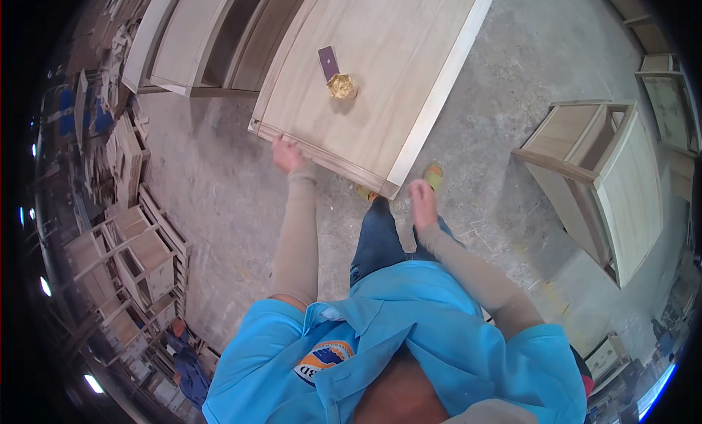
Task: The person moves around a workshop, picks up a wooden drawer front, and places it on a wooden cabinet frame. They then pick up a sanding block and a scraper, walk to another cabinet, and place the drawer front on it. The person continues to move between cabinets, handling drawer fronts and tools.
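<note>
A pale wooden cabinet (365, 51) lies in front of me with its broad flat panel facing up. My left hand (288, 154) is at the near-left edge of this cabinet, fingers laid over the wooden edge strip. Beyond the near-right corner, apart from the wood, my right hand (422, 201) hangs with its fingers curled in; whether anything is inside them is hidden. On the panel stands a small cup (341, 87) filled with a yellowish, crumbly-looking material. A dark purple rectangular piece (328, 62) with a small light spot lies touching or right beside the cup.
More unfinished cabinets (191, 36) stand close at the far left. Another wooden cabinet (578, 175) sits on the concrete floor (482, 131) to my right. Stacked wooden frames (139, 256) and boards line the left side. A person in dark blue clothing (191, 365) is at the lower left.
</note>
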{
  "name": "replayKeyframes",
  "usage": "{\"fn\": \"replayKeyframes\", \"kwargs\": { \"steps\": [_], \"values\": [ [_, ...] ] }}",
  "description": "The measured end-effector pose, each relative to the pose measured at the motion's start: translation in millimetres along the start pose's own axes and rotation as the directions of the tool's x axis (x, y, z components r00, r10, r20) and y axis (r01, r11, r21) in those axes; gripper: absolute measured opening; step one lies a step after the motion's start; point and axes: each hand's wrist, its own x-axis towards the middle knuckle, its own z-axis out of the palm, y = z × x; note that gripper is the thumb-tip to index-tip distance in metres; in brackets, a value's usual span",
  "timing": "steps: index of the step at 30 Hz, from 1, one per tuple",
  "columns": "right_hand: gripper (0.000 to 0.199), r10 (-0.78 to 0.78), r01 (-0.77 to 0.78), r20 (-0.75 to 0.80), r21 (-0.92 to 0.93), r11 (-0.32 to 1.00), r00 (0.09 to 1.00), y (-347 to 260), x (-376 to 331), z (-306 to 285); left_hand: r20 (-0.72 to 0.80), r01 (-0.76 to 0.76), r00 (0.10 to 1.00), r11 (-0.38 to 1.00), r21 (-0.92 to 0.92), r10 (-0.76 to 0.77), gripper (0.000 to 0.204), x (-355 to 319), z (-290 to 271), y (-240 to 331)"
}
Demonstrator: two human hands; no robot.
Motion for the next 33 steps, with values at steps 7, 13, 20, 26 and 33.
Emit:
{"fn": "replayKeyframes", "kwargs": {
  "steps": [7, 13, 20, 26, 33],
  "values": [
    [0.04, 0.356, -0.713, 0.698, 0.314, 0.627, 0.621, -12.1, -34.1, 60.9, -0.156, 0.306, 0.919, 0.905, -0.295, -0.362, 0.032, 19.8, -54.4, -31.7],
    [0.064, 0.356, -0.416, 0.294, 0.844, 0.338, 0.887, 33.0, 1.1, 123.4, -0.086, 0.337, 0.928, 0.915, -0.222, -0.362, 0.052, 82.6, -35.2, -65.4],
    [0.06, 0.278, 0.111, -0.14, 0.987, 0.115, 0.95, 30.3, 27.1, 156.4, 0.293, 0.529, 0.841, 0.803, -0.273, -0.455, 0.04, 86.8, -34.6, -35.4],
    [0.06, 0.342, 0.124, -0.129, 0.992, 0.037, 0.931, 39.0, 35.5, 148.9, 0.423, 0.549, 0.814, 0.764, -0.338, -0.398, 0.038, 93.1, -32.0, -37.4],
    [0.058, 0.356, 0.09, -0.132, 0.987, 0.131, 0.925, 68.6, 13.7, 107.2, 0.344, 0.548, 0.833, 0.729, -0.41, -0.433, 0.038, 36.1, -44.1, -56.8]
  ]
}}
